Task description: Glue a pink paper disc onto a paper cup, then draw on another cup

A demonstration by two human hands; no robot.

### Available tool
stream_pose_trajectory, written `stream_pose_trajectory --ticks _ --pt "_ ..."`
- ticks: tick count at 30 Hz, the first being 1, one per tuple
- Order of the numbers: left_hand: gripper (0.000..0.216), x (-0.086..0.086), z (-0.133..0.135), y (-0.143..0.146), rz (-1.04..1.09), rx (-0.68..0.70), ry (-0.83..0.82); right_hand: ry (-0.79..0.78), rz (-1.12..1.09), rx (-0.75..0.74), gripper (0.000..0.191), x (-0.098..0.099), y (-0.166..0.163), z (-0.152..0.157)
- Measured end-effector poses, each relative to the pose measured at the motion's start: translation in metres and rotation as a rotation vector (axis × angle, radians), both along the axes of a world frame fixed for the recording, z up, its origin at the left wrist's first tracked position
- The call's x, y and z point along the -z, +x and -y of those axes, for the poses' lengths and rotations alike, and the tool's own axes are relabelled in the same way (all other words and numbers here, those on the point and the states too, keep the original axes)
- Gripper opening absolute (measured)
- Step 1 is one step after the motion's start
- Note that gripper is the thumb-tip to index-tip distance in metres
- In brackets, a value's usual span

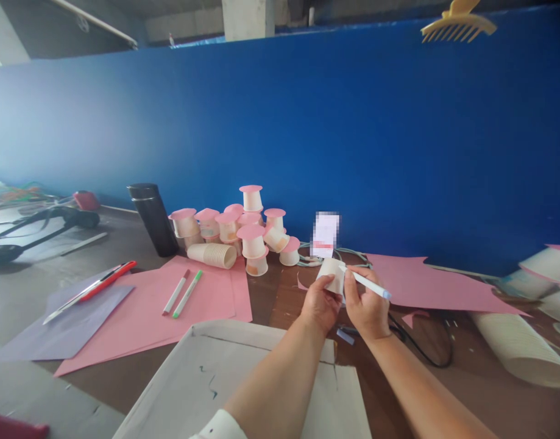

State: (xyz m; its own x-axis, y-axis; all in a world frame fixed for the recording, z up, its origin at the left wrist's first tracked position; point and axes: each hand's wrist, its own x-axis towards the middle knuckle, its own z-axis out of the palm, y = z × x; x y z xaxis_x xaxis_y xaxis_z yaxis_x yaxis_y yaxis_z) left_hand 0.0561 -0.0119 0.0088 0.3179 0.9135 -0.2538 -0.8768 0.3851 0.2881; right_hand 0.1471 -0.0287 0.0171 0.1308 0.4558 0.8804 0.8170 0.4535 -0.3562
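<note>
Pressing hard could dent the round white paper cup (329, 271) the left hand (321, 305) grasps, making the slim white plastic marker (369, 283) pinched in the right hand (369, 312) skid.

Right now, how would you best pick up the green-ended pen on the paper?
Probably mid-barrel, from above: the green-ended pen is slim and lies flat on the pink paper. Leaning in from its right should avoid the neighbouring pen close on its left.

White sleeve (222, 425) on left arm (280, 372); left hand (322, 305), right hand (370, 311), right forearm (419, 387) bare
</note>
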Motion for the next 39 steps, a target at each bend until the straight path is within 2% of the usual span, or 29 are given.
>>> stream_pose_trajectory --ticks 39 --pt "0.018 -0.0008 0.0009 0.0003 0.007 0.004 0.004 -0.018 0.008 0.034 0.017 0.0006 0.0004 -0.0012"
